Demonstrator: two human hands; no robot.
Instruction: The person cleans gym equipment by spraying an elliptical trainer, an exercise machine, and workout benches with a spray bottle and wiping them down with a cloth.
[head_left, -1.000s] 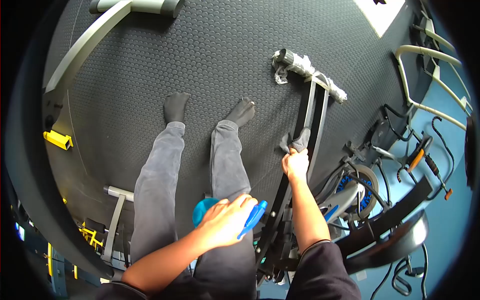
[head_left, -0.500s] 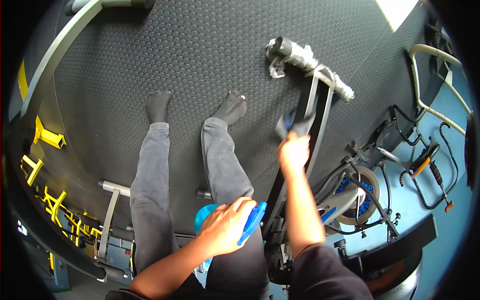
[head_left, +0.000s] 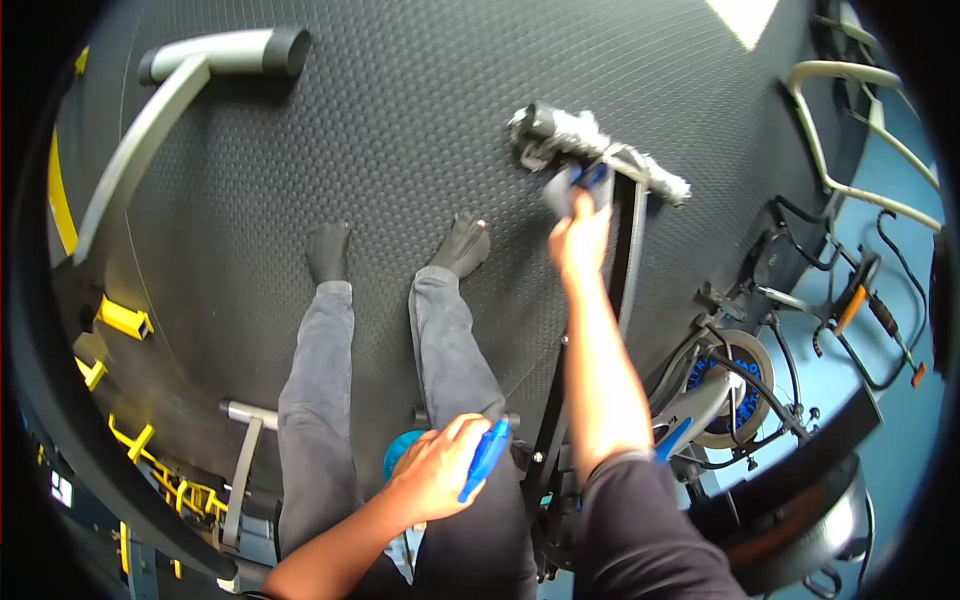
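My left hand [head_left: 437, 472] is closed around the neck of a spray bottle with a blue trigger head [head_left: 484, 460] and a teal body [head_left: 400, 452], held above my thigh. Out ahead, my right hand [head_left: 581, 238] grips a grey and blue cloth [head_left: 580, 186], slightly blurred. The cloth lies against the far end of a dark metal frame bar [head_left: 630, 250], just below a crossbar wrapped in torn clear plastic [head_left: 592, 137]. Some of my right fingers are hidden by the cloth.
Black studded rubber matting [head_left: 400, 120] covers the floor under my socked feet. A grey machine leg [head_left: 225, 52] stands at upper left, yellow equipment frames [head_left: 125, 318] at left. To the right are an exercise bike [head_left: 725, 395] and a cream tubular frame [head_left: 845, 72].
My right hand has slid the cloth farther along the bar, up to the wrapped crossbar. The view has shifted; my left hand still holds the spray bottle.
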